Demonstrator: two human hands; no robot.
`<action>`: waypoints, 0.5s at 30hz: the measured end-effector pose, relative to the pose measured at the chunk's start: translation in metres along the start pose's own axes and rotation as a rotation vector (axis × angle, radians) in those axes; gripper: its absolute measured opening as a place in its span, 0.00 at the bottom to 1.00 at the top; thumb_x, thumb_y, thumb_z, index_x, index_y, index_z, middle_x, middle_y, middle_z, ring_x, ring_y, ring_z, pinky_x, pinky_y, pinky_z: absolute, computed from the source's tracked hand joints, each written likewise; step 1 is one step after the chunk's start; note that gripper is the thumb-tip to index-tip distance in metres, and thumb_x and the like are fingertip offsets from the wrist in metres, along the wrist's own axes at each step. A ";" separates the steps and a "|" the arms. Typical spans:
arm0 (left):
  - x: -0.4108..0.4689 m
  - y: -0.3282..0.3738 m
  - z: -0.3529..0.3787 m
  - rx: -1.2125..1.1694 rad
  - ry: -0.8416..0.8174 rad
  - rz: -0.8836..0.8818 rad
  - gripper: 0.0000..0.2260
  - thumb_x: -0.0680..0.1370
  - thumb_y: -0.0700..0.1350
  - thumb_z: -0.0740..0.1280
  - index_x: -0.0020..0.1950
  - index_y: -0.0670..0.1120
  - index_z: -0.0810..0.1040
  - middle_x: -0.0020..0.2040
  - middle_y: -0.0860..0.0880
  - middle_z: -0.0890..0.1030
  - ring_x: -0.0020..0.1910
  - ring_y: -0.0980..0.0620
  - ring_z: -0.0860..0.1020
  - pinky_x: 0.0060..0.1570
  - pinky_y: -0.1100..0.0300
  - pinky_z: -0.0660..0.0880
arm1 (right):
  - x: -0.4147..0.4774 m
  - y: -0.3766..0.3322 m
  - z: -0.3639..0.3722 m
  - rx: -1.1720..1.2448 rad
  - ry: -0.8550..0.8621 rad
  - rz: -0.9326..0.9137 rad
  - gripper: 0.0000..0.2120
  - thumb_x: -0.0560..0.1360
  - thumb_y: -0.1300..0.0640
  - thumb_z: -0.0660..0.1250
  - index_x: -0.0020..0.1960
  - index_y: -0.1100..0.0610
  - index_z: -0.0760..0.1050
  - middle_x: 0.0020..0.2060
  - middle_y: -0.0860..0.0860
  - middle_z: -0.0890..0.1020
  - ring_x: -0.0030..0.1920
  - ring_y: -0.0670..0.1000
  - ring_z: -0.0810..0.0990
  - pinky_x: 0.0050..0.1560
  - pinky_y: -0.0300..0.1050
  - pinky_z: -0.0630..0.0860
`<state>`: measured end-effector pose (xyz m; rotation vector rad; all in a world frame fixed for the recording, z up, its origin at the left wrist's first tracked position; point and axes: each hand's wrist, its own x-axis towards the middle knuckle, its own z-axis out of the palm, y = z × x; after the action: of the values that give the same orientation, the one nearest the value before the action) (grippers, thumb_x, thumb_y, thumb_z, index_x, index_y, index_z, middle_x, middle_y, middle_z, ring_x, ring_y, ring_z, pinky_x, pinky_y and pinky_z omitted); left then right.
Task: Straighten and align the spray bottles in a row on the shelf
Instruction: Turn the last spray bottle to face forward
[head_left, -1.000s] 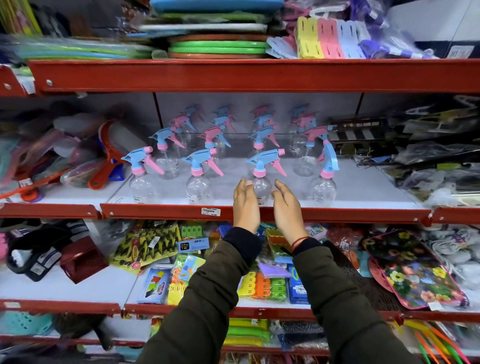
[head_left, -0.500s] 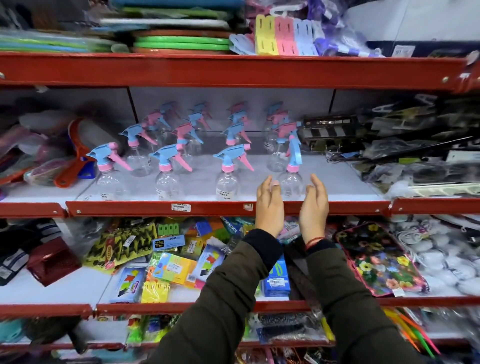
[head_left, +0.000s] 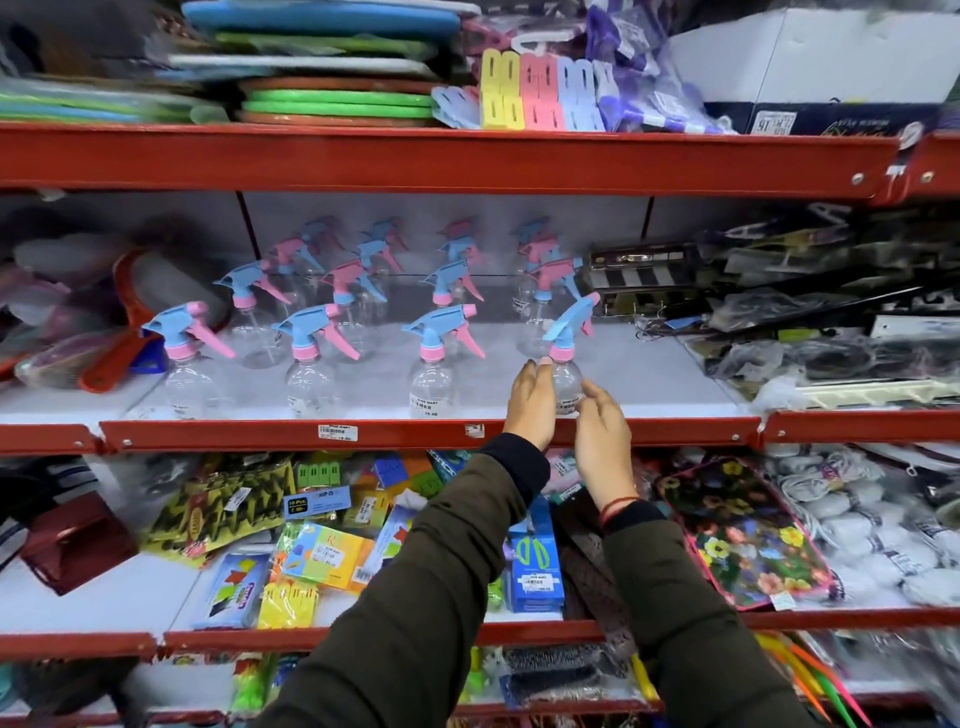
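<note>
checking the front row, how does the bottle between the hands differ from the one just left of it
The rightmost front bottle has its blue spray head angled up and to the right; its left neighbour points its nozzle left, trigger right. The left hand and right hand flank the rightmost one; the neighbour stands untouched. Both are clear, upright, with pink collars.

A dark box (head_left: 810, 117) on the top shelf carries a white sticker with the number "16". A white price sticker (head_left: 337, 431) on the red shelf edge (head_left: 208, 434) is too blurred to read, as are the small labels on the front spray bottles (head_left: 434, 384). Below, a blue card (head_left: 316, 503) reads "16 Pcs."; other packet labels are illegible.
</note>
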<state>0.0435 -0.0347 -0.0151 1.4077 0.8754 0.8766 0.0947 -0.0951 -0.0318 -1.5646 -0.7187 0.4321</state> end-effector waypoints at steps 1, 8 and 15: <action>-0.001 0.002 -0.002 0.004 0.010 -0.004 0.32 0.76 0.62 0.51 0.73 0.44 0.67 0.75 0.45 0.68 0.73 0.49 0.67 0.77 0.49 0.58 | 0.002 0.001 -0.001 -0.010 0.009 -0.013 0.21 0.80 0.58 0.54 0.71 0.58 0.69 0.71 0.56 0.72 0.71 0.55 0.71 0.74 0.54 0.65; -0.016 0.004 -0.004 -0.002 0.101 0.000 0.24 0.83 0.53 0.50 0.78 0.45 0.59 0.80 0.47 0.59 0.78 0.49 0.59 0.78 0.53 0.53 | 0.028 -0.014 -0.004 -0.040 -0.032 -0.007 0.23 0.80 0.58 0.52 0.75 0.58 0.64 0.75 0.54 0.68 0.75 0.53 0.66 0.77 0.50 0.60; -0.002 0.005 -0.001 0.019 0.045 0.008 0.24 0.83 0.52 0.50 0.76 0.44 0.63 0.78 0.45 0.64 0.77 0.48 0.63 0.75 0.58 0.56 | 0.021 -0.010 -0.005 -0.122 -0.064 -0.047 0.22 0.81 0.59 0.52 0.74 0.60 0.66 0.73 0.56 0.71 0.73 0.55 0.69 0.75 0.48 0.63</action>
<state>0.0417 -0.0361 -0.0098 1.4136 0.9147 0.9113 0.1114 -0.0848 -0.0179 -1.6505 -0.8434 0.4113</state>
